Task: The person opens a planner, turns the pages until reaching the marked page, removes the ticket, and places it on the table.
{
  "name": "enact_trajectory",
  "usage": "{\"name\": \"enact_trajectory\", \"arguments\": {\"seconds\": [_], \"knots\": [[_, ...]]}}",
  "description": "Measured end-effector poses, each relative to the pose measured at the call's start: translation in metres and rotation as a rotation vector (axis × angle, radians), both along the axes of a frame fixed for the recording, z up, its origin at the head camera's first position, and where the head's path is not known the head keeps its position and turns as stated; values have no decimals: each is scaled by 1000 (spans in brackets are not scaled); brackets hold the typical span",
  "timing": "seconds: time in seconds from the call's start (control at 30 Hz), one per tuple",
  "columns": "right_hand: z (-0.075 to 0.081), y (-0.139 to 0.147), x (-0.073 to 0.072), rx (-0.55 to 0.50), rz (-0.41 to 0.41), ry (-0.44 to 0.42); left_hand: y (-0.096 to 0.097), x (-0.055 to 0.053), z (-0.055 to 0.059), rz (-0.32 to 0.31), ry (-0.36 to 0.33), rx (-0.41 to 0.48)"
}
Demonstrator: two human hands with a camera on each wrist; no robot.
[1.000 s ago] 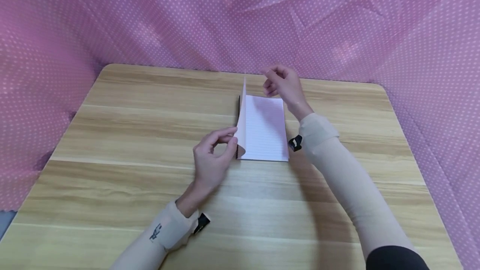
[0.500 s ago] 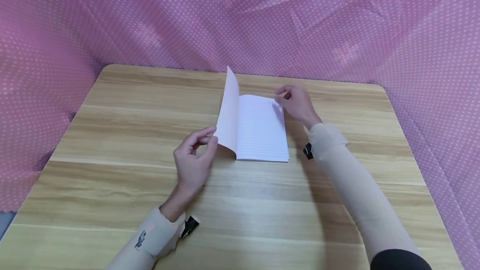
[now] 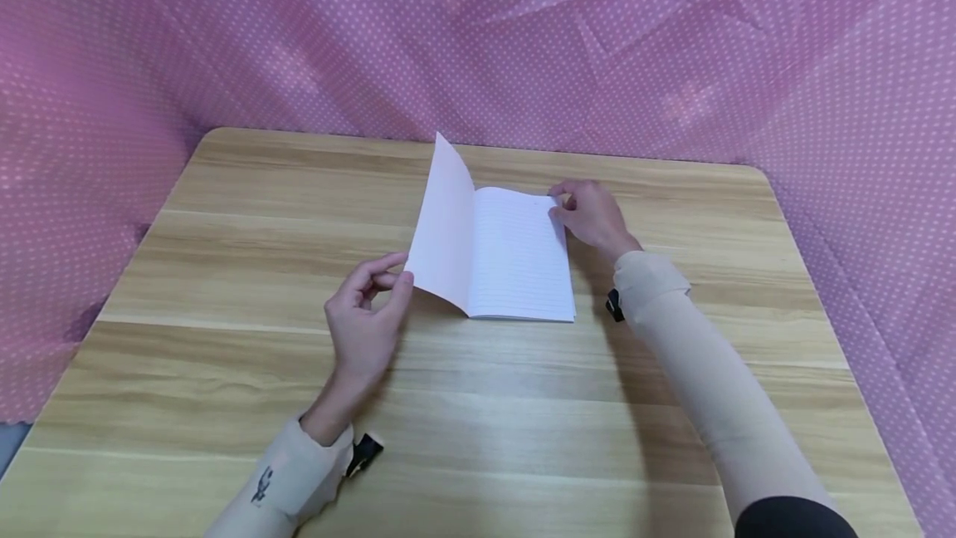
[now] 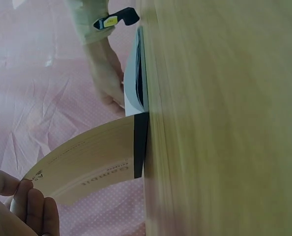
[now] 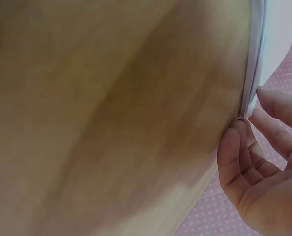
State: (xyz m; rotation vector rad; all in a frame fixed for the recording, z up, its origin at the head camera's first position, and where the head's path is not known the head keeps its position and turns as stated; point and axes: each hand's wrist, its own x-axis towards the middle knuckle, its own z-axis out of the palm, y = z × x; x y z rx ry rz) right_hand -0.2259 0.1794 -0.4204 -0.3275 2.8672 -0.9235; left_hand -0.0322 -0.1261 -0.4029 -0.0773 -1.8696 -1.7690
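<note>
An open notebook (image 3: 520, 260) with ruled white pages lies at the middle of the table. Its front cover (image 3: 444, 231) stands raised and slanted to the left, pale on the inside. From the left wrist view, the outside of the cover (image 4: 92, 160) is brown with the print "Gambit" and a dark spine strip (image 4: 141, 145). My left hand (image 3: 366, 326) pinches the cover's free edge between thumb and fingers. At the far right corner of the pages, my right hand (image 3: 593, 212) has thumb and curled fingertips on either side of the page edges (image 5: 251, 64).
The wood-grain table (image 3: 246, 272) extends well around the notebook. Pink dotted cloth (image 3: 478, 48) hangs behind the table and along both sides. A black wrist device (image 3: 363, 455) sits at my left cuff, another (image 3: 614, 305) at the right.
My left hand has swung the cover from upright over to the left. My right hand has come down from above the far edge to the notebook's far right corner.
</note>
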Motion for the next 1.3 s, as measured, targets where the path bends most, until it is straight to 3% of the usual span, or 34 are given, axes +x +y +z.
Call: {"name": "enact_trajectory", "arguments": {"seconds": [0.27,0.53,0.77,0.93,1.03,1.17,1.3], "knots": [[0,-2,2,61,5,42,-19,4,0,16,-70,-97],[0,-4,3,84,2,86,-46,3,1,20,-144,-426],[0,-5,3,59,-34,121,-58,6,3,-7,-361,-673],[0,-6,5,62,-37,141,-62,6,4,-80,-570,-771],[0,-6,5,74,-34,150,-63,5,4,-140,-662,-838],[1,-5,5,88,-35,190,-64,2,6,-195,-709,-908],[3,-5,5,68,-47,266,-65,1,9,-206,-717,-933]]}}
